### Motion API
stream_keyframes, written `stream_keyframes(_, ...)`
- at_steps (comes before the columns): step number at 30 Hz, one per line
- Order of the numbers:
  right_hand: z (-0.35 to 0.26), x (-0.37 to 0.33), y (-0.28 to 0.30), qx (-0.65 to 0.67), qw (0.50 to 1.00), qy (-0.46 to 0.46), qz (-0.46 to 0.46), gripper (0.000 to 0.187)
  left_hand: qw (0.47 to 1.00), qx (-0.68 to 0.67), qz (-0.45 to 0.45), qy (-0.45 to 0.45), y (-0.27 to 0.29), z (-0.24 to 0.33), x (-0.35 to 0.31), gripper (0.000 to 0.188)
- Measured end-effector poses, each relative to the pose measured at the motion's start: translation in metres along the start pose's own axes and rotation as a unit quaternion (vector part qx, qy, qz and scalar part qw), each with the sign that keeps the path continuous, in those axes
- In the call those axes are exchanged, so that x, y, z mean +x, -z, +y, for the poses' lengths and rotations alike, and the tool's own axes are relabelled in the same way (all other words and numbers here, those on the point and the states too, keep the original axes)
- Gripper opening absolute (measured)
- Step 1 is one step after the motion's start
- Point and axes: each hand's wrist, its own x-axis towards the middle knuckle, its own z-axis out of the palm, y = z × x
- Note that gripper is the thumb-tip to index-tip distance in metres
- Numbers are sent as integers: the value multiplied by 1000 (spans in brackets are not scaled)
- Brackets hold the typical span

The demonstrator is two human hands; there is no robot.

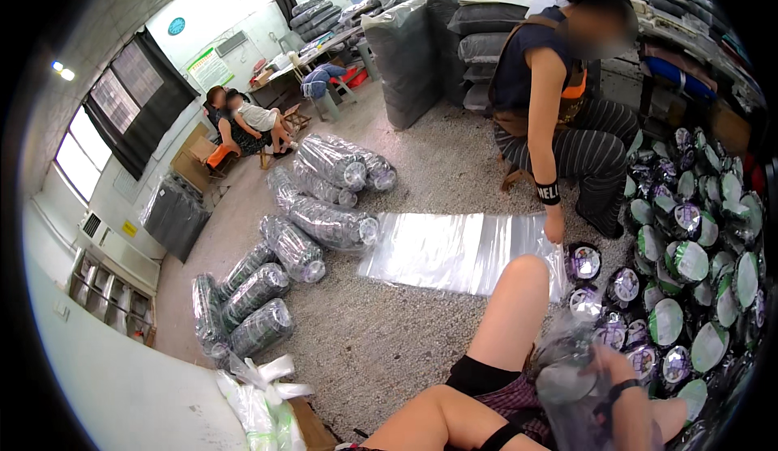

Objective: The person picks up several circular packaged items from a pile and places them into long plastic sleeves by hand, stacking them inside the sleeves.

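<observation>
At the lower right, my right hand (601,362), with a dark band at the wrist, is blurred by motion and closed on the upper part of a clear plastic bag (559,402). Something round and pale shows through the film, but I cannot make out its kind. My left hand cannot be seen. Beside the bag, round dark packs with pale green or purple-printed faces (666,321) lie heaped along my right. A stack of flat clear plastic bags (454,248) is spread on the floor ahead, beyond my raised knee.
A co-worker (543,102) sits across from me, one hand (554,226) at the flat bags' right end. Several filled cylindrical bags (332,222) lie ahead and to the left. White plastic bags (259,402) stand near my left leg. Large grey sacks (401,70) and two seated people (251,119) are farther back.
</observation>
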Motion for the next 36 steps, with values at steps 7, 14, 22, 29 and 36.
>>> stream_keyframes(7, -35, -55, -68, -38, 992, -118, 14, 48, 784, 613, 42, -93, 45, -8, 27, 17)
stream_keyframes(14, -44, -261, 5, 275, 923, 142, 230, 24, 693, 673, 232, 118, 169, 20, -62, 37)
stream_keyframes(22, 243, -106, 31, 294, 808, -132, 492, 49, 606, 711, 357, 23, 231, 20, -82, 22)
stream_keyframes(29, 415, 83, 49, 250, 836, -259, 415, 97, 581, 690, 430, 42, 214, 30, -104, 15)
stream_keyframes(36, 460, 58, 98, 406, 776, -26, 482, 73, 499, 648, 573, -57, 201, 72, -77, 18)
